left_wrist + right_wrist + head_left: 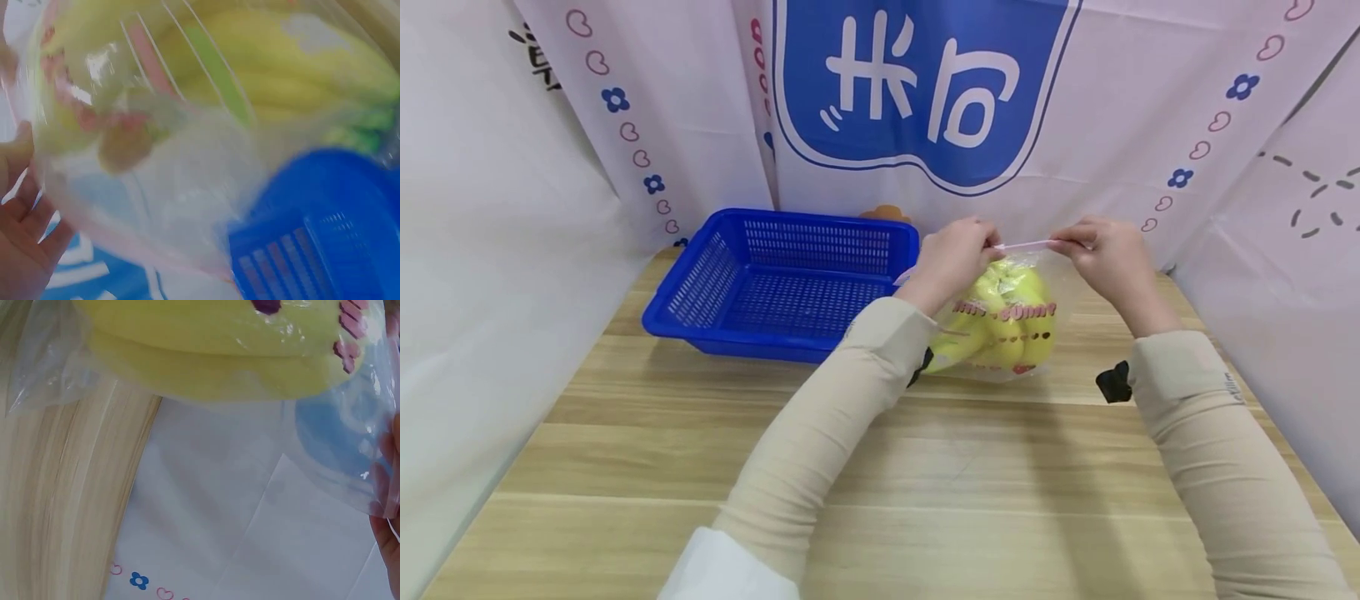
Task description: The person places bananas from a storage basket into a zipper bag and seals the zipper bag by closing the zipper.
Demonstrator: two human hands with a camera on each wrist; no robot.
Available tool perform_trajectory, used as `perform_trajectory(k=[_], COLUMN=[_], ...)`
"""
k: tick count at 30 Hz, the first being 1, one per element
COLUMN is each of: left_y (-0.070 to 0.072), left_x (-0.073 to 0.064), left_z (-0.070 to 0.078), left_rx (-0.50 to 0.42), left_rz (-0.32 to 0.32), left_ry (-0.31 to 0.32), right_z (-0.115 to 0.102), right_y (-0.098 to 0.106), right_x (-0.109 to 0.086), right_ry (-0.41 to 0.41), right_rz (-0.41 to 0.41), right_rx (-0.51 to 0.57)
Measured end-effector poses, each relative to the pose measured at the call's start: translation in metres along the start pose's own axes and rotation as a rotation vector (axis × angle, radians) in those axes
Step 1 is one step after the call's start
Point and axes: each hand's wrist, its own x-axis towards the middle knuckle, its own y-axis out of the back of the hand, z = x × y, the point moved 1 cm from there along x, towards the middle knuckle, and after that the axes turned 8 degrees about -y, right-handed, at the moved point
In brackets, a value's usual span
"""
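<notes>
A clear zip bag [1015, 312] with a pink top strip and red printing stands on the table, just right of the basket. Yellow bananas [281, 69] show through its plastic, their stem ends green. In the head view, my left hand [951, 258] pinches the bag's pink strip near its middle. My right hand [1108, 258] pinches the same strip at its right end, so the stretch between the hands is drawn straight. Seen from the right wrist, fingers [382, 487] hold the bag's edge. A brownish round spot on the fruit is blurred behind the plastic.
A blue plastic basket [700, 329] with slotted walls stands left of the bag, close by my left forearm. Both rest on a wood-grain table [925, 500]. A white printed cloth [700, 100] hangs behind and along the sides.
</notes>
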Motion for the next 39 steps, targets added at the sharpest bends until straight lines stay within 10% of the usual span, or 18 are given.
perform_trajectory(k=[5,17,39], left_y=[0.0,-0.004,-0.008], left_x=[-0.003,-0.003,-0.003], left_z=[-0.012,-0.013,-0.021], left_rx=[-0.062,-0.089,-0.257], left_rz=[0.013,0.053,0.047], left_ry=[0.046,0.035,0.05], right_z=[0.0,-0.027,-0.03], right_y=[0.0,-0.015,-0.029], right_x=[0.0,0.006,0.007], right_ry=[-0.055,0.141,-0.01], right_rz=[-0.007,-0.034,-0.198], right_rx=[-0.01,-0.088,0.052])
